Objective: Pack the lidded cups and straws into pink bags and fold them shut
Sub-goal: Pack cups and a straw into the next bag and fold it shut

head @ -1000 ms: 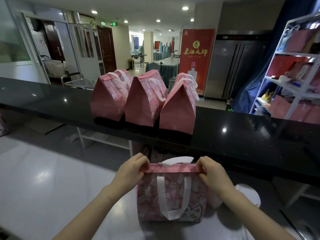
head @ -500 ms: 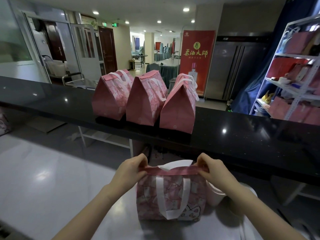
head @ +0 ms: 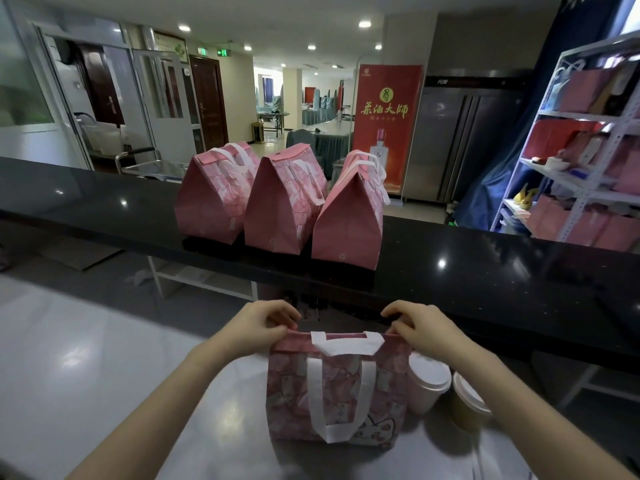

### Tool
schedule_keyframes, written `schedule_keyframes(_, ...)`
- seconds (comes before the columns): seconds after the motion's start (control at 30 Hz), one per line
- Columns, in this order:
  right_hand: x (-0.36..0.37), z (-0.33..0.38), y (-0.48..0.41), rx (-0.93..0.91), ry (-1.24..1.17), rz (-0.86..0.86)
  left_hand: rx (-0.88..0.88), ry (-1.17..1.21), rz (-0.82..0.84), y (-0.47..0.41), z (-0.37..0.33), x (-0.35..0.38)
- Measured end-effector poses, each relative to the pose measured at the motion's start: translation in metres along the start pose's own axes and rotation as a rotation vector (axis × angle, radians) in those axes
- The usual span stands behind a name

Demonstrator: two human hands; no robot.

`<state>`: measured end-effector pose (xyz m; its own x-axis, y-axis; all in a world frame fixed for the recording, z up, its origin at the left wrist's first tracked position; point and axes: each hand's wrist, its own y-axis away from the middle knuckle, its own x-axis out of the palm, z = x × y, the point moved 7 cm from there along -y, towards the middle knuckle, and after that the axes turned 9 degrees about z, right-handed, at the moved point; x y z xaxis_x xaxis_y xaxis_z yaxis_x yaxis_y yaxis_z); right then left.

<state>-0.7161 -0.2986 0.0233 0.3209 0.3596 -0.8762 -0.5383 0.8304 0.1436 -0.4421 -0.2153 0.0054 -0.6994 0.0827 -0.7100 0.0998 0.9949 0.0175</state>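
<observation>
A pink patterned bag with white handles stands on the steel worktop in front of me. My left hand pinches its top left corner and my right hand pinches its top right corner. The top edge is pressed flat between them, with a white handle folded over it. Right of the bag stand two lidded cups, a pink one and a brown one. Three folded pink bags stand in a row on the black counter behind. No straw is visible.
The black counter runs across above the steel worktop. A white shelf rack with pink and red bags stands at the right. A red banner and a steel fridge stand beyond the counter.
The bag's top has been pulled flatter and straighter, and both hands have slid slightly outward to its corners. The two cups beside the bag have come into view.
</observation>
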Motion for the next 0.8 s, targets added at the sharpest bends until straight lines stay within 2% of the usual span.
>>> schedule_keyframes(0.1, -0.002, 0.014, -0.009, -0.016, -0.030, 0.018, -0.011, 0.018, -0.012, -0.011, -0.016, 0.002)
schedule_keyframes(0.27, 0.022, 0.030, -0.018, -0.056, 0.058, 0.147, 0.023, -0.247, 0.104, -0.023, -0.034, 0.037)
schedule_keyframes(0.37, 0.028, 0.030, -0.018, -0.075, 0.172, 0.080, 0.064, -0.462, -0.001, -0.024, -0.035, 0.047)
schedule_keyframes(0.53, 0.032, 0.029, -0.017, -0.126, 0.210, -0.072, 0.039, -0.325, -0.161, -0.026, -0.026, 0.051)
schedule_keyframes(0.8, 0.035, 0.039, -0.023, -0.154, 0.287, -0.060, 0.053, -0.381, -0.147, -0.032, -0.028, 0.053)
